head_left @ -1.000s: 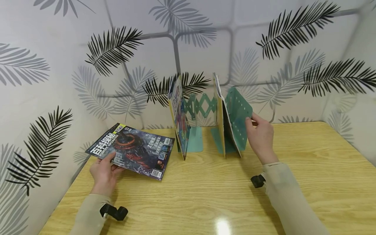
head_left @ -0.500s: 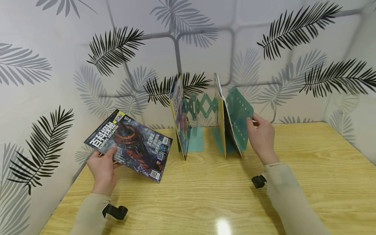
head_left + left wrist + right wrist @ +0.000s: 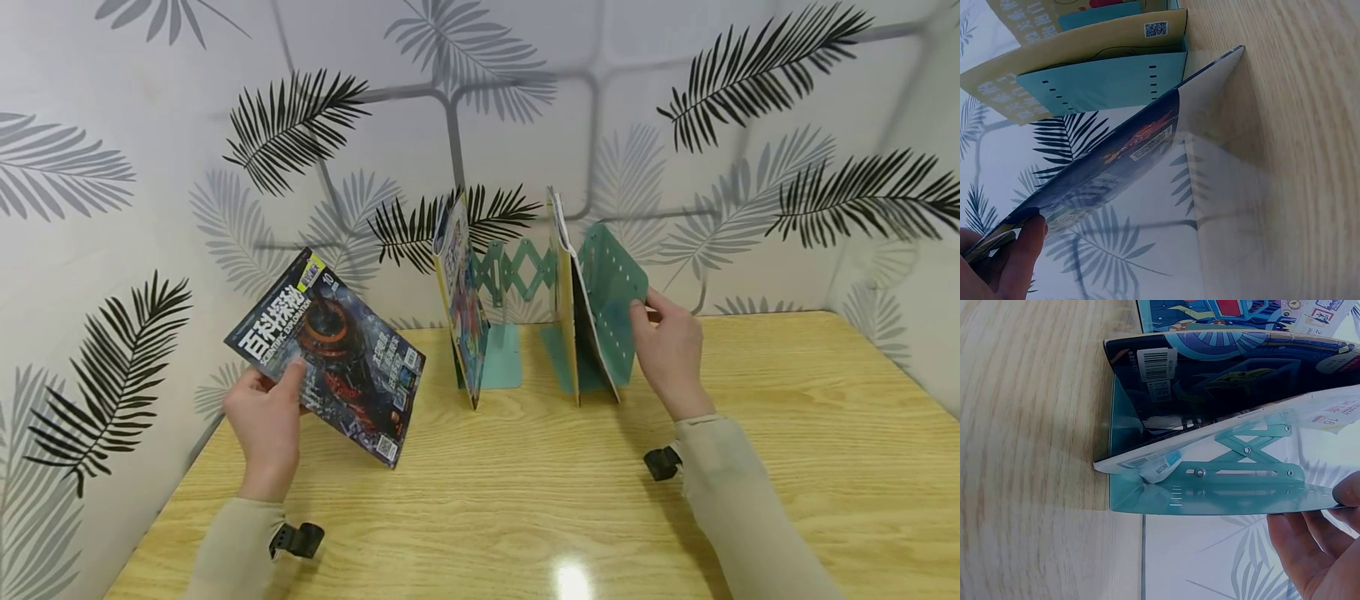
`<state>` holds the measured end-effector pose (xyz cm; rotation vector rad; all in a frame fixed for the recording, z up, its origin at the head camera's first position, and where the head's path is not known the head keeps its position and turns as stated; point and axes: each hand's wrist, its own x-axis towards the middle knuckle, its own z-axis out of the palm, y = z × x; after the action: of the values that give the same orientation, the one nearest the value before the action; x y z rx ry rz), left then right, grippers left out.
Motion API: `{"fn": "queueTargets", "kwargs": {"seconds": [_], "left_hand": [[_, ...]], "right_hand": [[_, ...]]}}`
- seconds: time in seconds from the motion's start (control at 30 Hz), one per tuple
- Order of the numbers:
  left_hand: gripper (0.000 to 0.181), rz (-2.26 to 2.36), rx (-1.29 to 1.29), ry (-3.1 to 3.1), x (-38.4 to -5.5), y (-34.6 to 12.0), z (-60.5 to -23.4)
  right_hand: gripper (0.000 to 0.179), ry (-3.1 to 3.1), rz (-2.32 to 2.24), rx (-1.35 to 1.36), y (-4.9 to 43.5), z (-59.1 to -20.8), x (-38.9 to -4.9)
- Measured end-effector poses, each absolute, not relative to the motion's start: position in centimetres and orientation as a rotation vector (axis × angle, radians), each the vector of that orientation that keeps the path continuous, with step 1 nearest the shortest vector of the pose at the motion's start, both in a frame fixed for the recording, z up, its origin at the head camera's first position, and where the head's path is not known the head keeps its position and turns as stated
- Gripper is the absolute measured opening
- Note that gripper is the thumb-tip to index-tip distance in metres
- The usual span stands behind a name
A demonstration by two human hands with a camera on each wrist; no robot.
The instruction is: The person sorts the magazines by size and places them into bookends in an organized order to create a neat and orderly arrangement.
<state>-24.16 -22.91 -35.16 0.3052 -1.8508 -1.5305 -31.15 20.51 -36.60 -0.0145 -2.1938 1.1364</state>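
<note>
My left hand (image 3: pixel 267 417) grips a dark magazine (image 3: pixel 337 358) by its left edge, thumb on the cover and fingers behind. The magazine tilts in the air left of the teal expandable bookend (image 3: pixel 618 292). In the left wrist view the magazine (image 3: pixel 1141 137) shows edge-on, with its back cover turned to the camera. My right hand (image 3: pixel 670 354) pinches the front edge of the bookend's right plate (image 3: pixel 1222 500). Inside the bookend, one book (image 3: pixel 461 300) stands at the left plate. More books or magazines (image 3: pixel 567 300) lean near the right plate, with a gap beside it.
The bookend's scissor lattice (image 3: pixel 517 268) spans between its plates at the back. It stands on a wooden table (image 3: pixel 480 508) before a leaf-patterned wall (image 3: pixel 517 142). Black camera mounts (image 3: pixel 298 540) sit on both wrists.
My left hand has turned the magazine clockwise and raised its top, so it now slants more steeply. The right hand has kept its hold on the plate, and the bookend stands unmoved.
</note>
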Motion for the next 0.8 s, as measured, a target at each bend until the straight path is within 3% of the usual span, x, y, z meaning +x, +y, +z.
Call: {"fn": "queueTargets", "kwargs": {"seconds": [0.8], "left_hand": [[0.020, -1.020, 0.121, -2.002, -22.5, -21.0, -33.5]], "right_hand": [[0.034, -2.200, 1.131, -0.008, 20.7, -36.9, -31.4]]}}
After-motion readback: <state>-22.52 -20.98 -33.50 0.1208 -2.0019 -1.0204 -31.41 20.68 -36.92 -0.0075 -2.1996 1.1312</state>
